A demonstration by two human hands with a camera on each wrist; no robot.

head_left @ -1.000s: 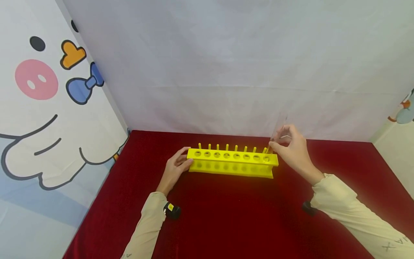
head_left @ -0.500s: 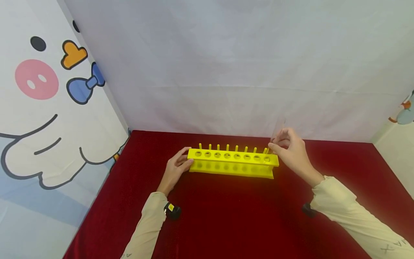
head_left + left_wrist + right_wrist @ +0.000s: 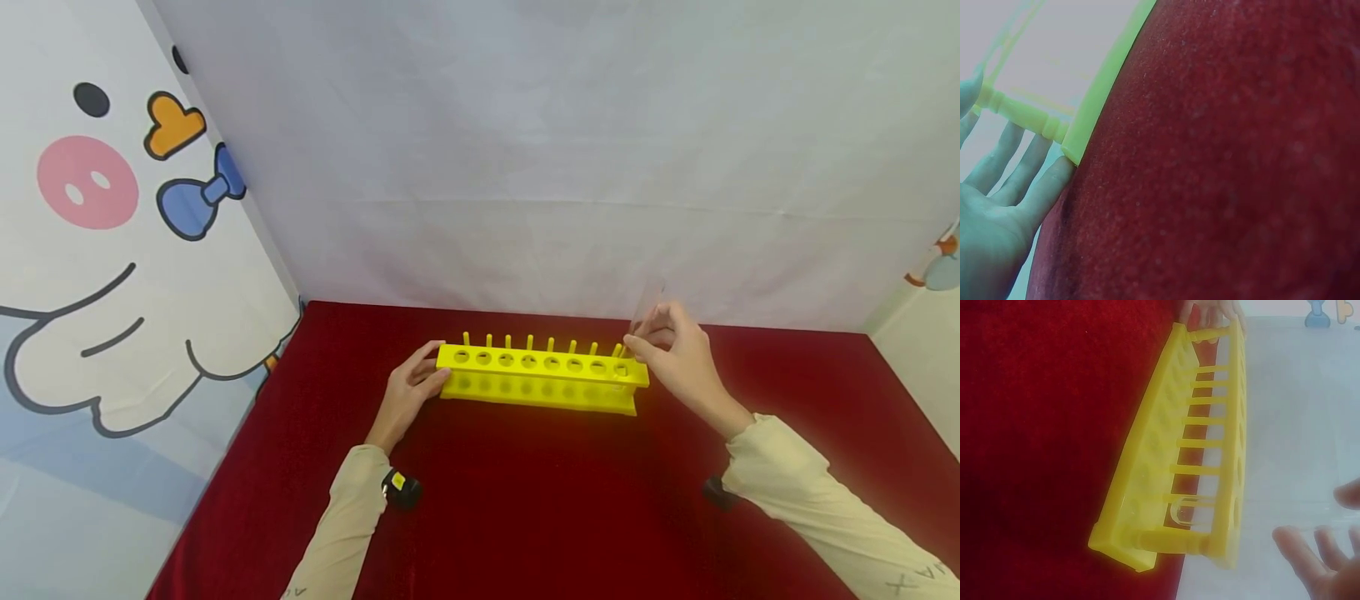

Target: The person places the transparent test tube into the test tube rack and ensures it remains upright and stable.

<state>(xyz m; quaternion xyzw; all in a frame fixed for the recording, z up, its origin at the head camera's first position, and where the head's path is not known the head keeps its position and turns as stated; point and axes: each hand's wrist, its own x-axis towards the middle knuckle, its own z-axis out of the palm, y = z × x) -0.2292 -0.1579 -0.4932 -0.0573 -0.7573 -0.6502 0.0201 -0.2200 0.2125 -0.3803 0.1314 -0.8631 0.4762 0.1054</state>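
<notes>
A yellow test tube rack (image 3: pixel 540 373) stands on the table with a row of round holes along its top plate and pegs behind. My left hand (image 3: pixel 406 390) holds the rack's left end; in the left wrist view its fingers lie against the end post (image 3: pixel 1025 115). Between thumb and fingers, my right hand (image 3: pixel 681 354) pinches a clear test tube (image 3: pixel 647 302), which leans slightly. In the right wrist view, the tube's rounded bottom (image 3: pixel 1183 512) pokes through the hole at the rack's right end, above the base plate. The glass is faint against the pale backdrop.
Dark red cloth (image 3: pixel 540 492) covers the table. A pale curtain (image 3: pixel 525 167) hangs behind its back edge, and a cartoon-printed panel (image 3: pixel 225 333) stands at the left. Black wrist cameras (image 3: pixel 403 490) are strapped near both sleeve cuffs.
My right hand has lowered slightly with the test tube, whose bottom now shows beneath the rack's top plate. My left hand and the rack have stayed in place.
</notes>
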